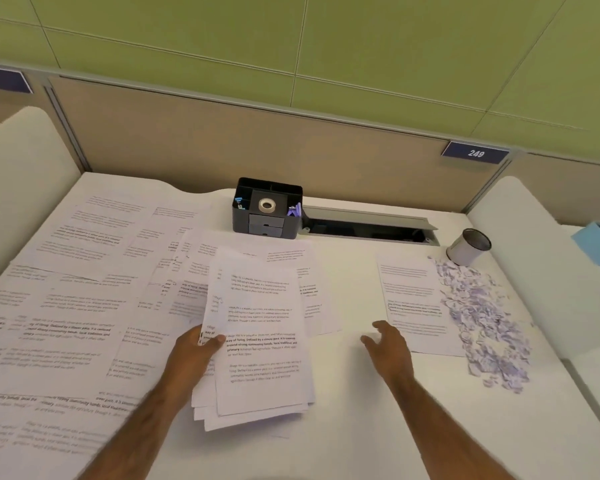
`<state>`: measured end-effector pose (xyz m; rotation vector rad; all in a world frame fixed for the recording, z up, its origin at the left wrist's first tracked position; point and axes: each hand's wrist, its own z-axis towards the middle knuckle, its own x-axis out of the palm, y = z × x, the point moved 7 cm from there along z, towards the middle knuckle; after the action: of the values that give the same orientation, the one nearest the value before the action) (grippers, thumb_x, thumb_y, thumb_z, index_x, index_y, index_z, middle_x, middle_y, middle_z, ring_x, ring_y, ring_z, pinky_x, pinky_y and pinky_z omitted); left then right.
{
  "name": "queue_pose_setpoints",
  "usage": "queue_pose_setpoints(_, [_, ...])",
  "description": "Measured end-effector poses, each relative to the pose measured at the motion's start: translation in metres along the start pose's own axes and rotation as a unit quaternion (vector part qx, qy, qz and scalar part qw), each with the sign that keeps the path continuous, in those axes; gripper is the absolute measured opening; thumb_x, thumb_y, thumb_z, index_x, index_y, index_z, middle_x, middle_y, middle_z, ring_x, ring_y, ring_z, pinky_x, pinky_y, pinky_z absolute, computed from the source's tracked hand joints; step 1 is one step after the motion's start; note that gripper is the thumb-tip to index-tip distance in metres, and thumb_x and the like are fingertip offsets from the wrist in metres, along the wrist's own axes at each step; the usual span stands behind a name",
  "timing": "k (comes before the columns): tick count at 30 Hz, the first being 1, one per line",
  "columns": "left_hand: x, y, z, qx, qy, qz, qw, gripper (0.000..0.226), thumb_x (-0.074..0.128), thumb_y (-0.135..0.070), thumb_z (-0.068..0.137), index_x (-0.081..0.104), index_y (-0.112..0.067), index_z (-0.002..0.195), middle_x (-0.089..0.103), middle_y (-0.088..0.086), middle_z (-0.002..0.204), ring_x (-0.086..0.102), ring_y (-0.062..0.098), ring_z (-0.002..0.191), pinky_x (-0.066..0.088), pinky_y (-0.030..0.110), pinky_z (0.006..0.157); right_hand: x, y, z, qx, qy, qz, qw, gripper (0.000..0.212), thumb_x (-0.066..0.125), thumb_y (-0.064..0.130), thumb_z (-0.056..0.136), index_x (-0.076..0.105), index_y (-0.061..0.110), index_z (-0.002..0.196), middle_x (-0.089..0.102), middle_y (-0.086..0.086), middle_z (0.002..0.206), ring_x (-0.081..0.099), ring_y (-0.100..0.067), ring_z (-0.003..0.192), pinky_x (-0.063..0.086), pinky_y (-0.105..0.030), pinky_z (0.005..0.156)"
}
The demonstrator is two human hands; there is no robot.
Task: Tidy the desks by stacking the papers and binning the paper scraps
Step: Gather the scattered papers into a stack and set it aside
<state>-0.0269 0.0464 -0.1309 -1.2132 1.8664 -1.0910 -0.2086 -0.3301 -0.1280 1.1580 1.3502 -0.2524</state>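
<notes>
Left hand point(201, 344) pinches the uneven stack point(257, 341) just in front of the organizer point(267, 209), and the right hand point(388, 344) is loose, holding nothing. Scraps point(482, 320) sit right of the organizer. That sloppy stack could fan out and slip, I'd guess.

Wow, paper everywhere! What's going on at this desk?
A person is tidying a desk. Their left hand grips a gathered stack of papers, while the right hand is open just above the desk, close to a single sheet. Many loose sheets lie spread over the left side. A pile of paper scraps sits at the right, next to a small white can, not yet binned.
</notes>
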Motion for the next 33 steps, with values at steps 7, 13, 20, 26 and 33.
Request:
queue_pose_setpoints(7, [0.066,-0.008,-0.021,-0.008,-0.026,-0.003,1.000,0.015,0.068,-0.015,0.097,0.073,-0.019,0.110,0.080,-0.005,0.100,0.076,0.021,0.095,0.058,0.041,0.087,-0.043,-0.089,0.050,-0.015,0.067,-0.192,0.979,0.082,0.067,0.055,0.082,0.036,0.023,0.150,0.040,-0.005,0.155,0.032,-0.025,0.145,0.037,-0.043,0.113])
queue_pose_setpoints(13, [0.123,-0.001,-0.037,-0.011,-0.030,0.007,0.999,0.023,0.068,-0.015,0.096,0.071,-0.019,0.118,0.079,-0.002,0.107,0.075,0.024,0.099,0.057,0.049,0.094,-0.037,-0.084,0.057,-0.136,0.010,-0.279,0.950,0.055,0.071,0.022,0.071,0.062,0.014,0.125,0.063,-0.011,0.102,0.061,-0.034,0.091,0.050,-0.041,0.074])
queue_pose_setpoints(20, [0.157,-0.022,-0.042,0.007,-0.052,0.009,0.999,0.017,0.066,-0.011,0.097,0.071,-0.019,0.112,0.080,-0.004,0.099,0.076,0.021,0.091,0.058,0.036,0.077,-0.062,-0.074,0.058,-0.144,-0.026,-0.143,0.979,0.028,0.065,-0.002,0.073,0.068,0.008,0.099,0.064,-0.012,0.092,0.064,-0.038,0.085,0.051,-0.042,0.068])
queue_pose_setpoints(26, [0.179,-0.024,-0.041,0.009,-0.054,0.004,0.999,0.019,0.066,-0.009,0.097,0.071,-0.020,0.112,0.079,-0.005,0.102,0.076,0.020,0.094,0.057,0.040,0.087,-0.083,-0.063,0.039,-0.073,-0.096,0.038,0.992,0.045,0.047,0.008,0.099,0.051,0.016,0.143,0.062,-0.008,0.127,0.063,-0.034,0.110,0.051,-0.044,0.090])
queue_pose_setpoints(33, [0.194,-0.023,-0.033,0.004,-0.055,0.005,0.998,0.022,0.067,-0.009,0.096,0.071,-0.015,0.116,0.078,0.001,0.106,0.075,0.025,0.097,0.057,0.041,0.087,-0.089,-0.047,0.025,-0.206,-0.186,-0.007,0.961,0.065,0.068,-0.007,0.082,0.051,0.002,0.144,0.059,-0.022,0.140,0.062,-0.039,0.121,0.060,-0.051,0.078])
